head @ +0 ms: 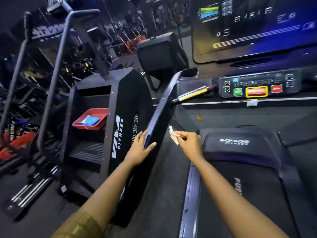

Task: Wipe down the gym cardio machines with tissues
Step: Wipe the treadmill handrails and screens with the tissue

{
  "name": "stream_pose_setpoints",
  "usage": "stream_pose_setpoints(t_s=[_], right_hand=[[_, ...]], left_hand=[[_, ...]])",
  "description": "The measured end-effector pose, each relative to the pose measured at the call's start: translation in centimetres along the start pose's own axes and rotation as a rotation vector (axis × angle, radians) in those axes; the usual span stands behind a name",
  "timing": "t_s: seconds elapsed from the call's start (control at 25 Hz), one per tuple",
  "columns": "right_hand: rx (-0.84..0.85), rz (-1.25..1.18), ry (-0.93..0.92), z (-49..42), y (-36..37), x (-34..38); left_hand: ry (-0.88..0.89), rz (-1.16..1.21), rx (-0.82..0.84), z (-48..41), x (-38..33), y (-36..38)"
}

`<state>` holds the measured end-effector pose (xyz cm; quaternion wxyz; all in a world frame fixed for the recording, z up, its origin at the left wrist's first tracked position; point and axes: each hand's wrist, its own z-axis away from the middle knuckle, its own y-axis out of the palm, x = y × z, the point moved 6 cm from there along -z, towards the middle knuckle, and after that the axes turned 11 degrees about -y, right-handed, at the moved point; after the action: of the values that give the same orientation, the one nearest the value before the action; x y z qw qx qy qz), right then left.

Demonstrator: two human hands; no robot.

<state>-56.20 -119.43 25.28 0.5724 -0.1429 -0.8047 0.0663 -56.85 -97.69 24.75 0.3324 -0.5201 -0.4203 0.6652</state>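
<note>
A person is facing a treadmill [240, 152] in a dim gym. The left hand [139, 149] is resting on its left side rail [161, 114], fingers fairly straight. The right hand [190, 143] is pinching a small crumpled tissue [173, 135] just beside the rail's inner face; contact is unclear. Rail wiping seems to be under way. Next, the tissue probably needs pressing against the rail and drawing along it.

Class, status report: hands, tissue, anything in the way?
Left hand resting on treadmill rail. Right hand pinching tissue beside the rail. Nothing in between.
</note>
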Motion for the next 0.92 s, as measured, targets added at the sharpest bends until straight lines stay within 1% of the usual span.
stream_pose_setpoints(t_s=[0.16,0.24,0.32,0.4,0.6,0.68,0.76,0.84,0.92], right_hand=[[-0.125,-0.163,0.114,-2.6,2.4,-2.2],[-0.188,-0.164,0.161,-4.4,3.8,-3.9],[-0.237,-0.175,0.175,-6.6,5.4,-5.7],[-0.239,-0.197,0.143,-9.1,7.1,-6.7],[-0.253,-0.157,-0.121,-12.9,10.0,-6.2],[-0.263,-0.109,-0.226,-12.0,10.6,-5.4],[-0.224,-0.039,-0.349,-10.2,10.8,-4.4],[-0.148,0.028,-0.455,-9.7,10.5,-3.3],[-0.089,0.104,-0.509,-11.6,10.1,-2.3]], left_hand=[[-0.050,-0.038,0.028,-0.5,0.4,0.6],[-0.055,-0.050,0.021,-0.4,0.3,0.6],[-0.064,-0.052,0.015,-0.4,0.3,0.7],[-0.064,-0.045,0.011,-0.2,0.1,0.6],[-0.059,-0.054,-0.009,0.0,-0.1,0.4],[-0.053,-0.052,-0.009,0.1,-0.2,0.5],[-0.055,-0.041,0.001,0.1,-0.1,0.5],[-0.063,0.026,0.032,-0.1,0.1,0.5],[-0.060,0.189,0.051,0.0,0.2,0.0]])
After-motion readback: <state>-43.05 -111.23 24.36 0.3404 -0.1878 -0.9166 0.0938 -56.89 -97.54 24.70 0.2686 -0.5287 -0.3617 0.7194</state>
